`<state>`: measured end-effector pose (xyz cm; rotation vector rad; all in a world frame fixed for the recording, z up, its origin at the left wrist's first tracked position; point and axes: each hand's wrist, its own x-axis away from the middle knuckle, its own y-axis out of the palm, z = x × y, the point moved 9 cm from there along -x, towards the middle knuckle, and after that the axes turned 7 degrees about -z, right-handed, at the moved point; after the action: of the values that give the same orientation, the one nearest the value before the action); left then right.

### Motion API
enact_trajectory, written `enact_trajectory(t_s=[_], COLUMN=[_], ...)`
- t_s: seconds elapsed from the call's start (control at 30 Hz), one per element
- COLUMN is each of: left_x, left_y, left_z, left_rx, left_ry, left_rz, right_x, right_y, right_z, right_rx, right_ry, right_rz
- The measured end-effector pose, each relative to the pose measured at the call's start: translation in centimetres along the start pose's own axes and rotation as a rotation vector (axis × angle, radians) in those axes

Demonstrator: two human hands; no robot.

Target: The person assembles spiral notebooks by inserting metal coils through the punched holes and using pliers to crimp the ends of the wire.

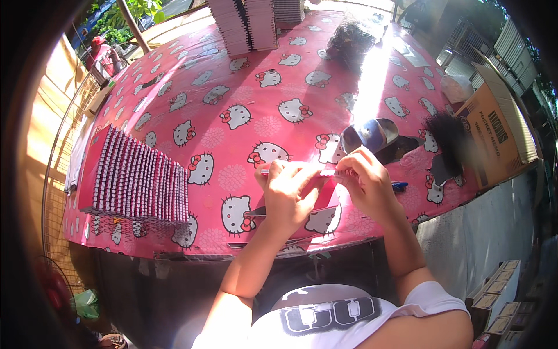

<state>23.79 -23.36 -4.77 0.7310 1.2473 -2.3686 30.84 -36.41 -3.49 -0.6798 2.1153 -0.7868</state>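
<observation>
Both of my hands are at the middle of the pink cartoon-print tabletop (232, 177). They hold a thin pink notebook (326, 173) seen nearly edge-on. My left hand (290, 189) is closed around its left part, with the fingers laid over it. At the right end of the notebook, my right hand (365, 177) pinches with thumb and fingertips. Those fingers hide the end they grip, so I cannot make out any wire there. A blue cap-like object (367, 135) lies just beyond my right hand, and a blue pen-like item (399, 186) lies beside that wrist.
A fanned stack of coil-bound notebooks (139, 180) stands at left. More notebook stacks (244, 26) are at the back. Black wire tangles (351, 43) lie far right, near a cardboard box (497, 125). Thin dark rods (273, 242) lie along the near edge. Another person (103, 57) is far left.
</observation>
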Motion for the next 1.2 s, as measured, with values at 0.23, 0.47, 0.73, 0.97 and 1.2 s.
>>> enact_trajectory(t_s=[0.23, 0.47, 0.73, 0.97, 1.2], left_x=[0.0, -0.1, -0.6, -0.1, -0.7], left_y=[0.0, 0.2, -1.4, 0.4, 0.7], left_z=[-0.1, 0.4, 1.4, 0.2, -0.5], left_rx=[-0.003, -0.003, 0.076, 0.091, 0.16], left_ry=[-0.01, 0.018, 0.043, 0.042, -0.058], left_rz=[-0.008, 0.0, -0.094, -0.08, -0.089], right_x=[0.2, 0.5, -0.2, 1.0, 0.3], right_y=[0.6, 0.0, -6.3, -3.9, -2.4], right_z=[-0.9, -0.9, 11.9, 17.2, 10.6], right_rx=[0.024, 0.025, 0.476, 0.039, -0.108], right_ry=[0.007, 0.005, 0.078, 0.377, 0.241], right_rz=[-0.018, 0.106, -0.023, -0.037, -0.102])
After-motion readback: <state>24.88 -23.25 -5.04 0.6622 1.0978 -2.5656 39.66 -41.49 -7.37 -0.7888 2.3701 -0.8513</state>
